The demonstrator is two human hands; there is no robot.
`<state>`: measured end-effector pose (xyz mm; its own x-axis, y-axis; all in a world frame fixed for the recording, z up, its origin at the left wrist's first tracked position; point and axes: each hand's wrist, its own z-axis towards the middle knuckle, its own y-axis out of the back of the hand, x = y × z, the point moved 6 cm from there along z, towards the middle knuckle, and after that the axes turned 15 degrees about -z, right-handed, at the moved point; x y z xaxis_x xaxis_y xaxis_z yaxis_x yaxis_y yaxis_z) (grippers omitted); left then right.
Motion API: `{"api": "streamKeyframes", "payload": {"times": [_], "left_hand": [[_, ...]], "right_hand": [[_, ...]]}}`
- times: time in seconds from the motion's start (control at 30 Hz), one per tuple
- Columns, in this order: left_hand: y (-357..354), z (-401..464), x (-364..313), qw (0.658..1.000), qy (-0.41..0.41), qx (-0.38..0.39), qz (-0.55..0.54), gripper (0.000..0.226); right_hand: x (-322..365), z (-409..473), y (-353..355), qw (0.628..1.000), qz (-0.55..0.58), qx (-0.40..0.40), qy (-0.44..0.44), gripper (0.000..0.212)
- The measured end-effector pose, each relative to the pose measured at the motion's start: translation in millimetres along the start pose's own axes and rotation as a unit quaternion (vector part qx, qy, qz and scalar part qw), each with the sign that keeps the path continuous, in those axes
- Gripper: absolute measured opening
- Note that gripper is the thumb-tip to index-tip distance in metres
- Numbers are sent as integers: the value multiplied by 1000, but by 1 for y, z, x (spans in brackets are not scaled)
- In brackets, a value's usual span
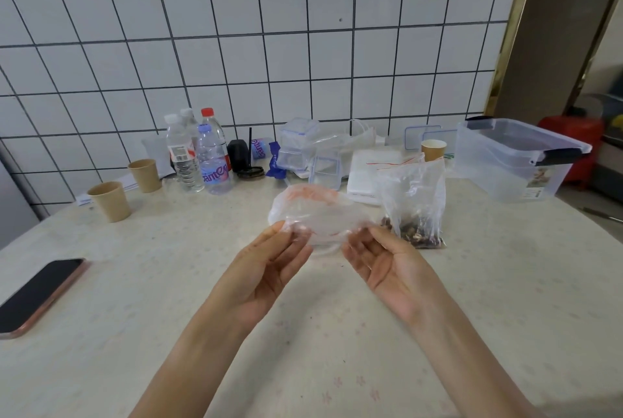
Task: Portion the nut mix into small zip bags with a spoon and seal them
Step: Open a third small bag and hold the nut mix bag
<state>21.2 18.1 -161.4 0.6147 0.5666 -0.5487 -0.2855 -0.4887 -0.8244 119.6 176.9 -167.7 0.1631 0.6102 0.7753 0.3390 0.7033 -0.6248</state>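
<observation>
Head view: both hands are raised over the bench (505,283), holding one small empty zip bag (313,215) between them. The left hand (266,269) pinches the bag's left edge between thumb and fingers; the right hand (387,269) lies palm up, its fingers loosely bent, with the bag's right edge at the fingertips — whether it truly pinches the film I cannot tell. The bag looks crumpled and slack, with a reddish strip along its far edge, probably the zip; nothing shows inside it.

Just right of the hands, a larger clear bag (414,205) stands on the bench with the nut mix (418,235) settled in its bottom. Behind it lies a flat white stack (371,175), possibly more bags. No spoon can be made out.

Farther back are water bottles (199,154), paper cups (111,202), small clear containers (296,144) and a big lidded plastic box (512,158); a phone (37,296) lies at the left.

By my reading the task is at its start — no filled or sealed small bag is visible, so opening, spooning and sealing all remain.
</observation>
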Motion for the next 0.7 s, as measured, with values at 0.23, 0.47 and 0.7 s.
{"api": "streamKeyframes", "payload": {"times": [0.23, 0.47, 0.7], "left_hand": [[-3, -2, 7, 997, 13, -11, 80, 19], [-12, -1, 10, 998, 57, 3, -1, 20], [-18, -5, 4, 986, -19, 98, 133, 33]], "right_hand": [[-1, -3, -8, 997, -76, 11, 11, 33], [-2, -5, -11, 999, -25, 27, 2, 7], [16, -17, -18, 972, -200, 85, 89, 4]]}}
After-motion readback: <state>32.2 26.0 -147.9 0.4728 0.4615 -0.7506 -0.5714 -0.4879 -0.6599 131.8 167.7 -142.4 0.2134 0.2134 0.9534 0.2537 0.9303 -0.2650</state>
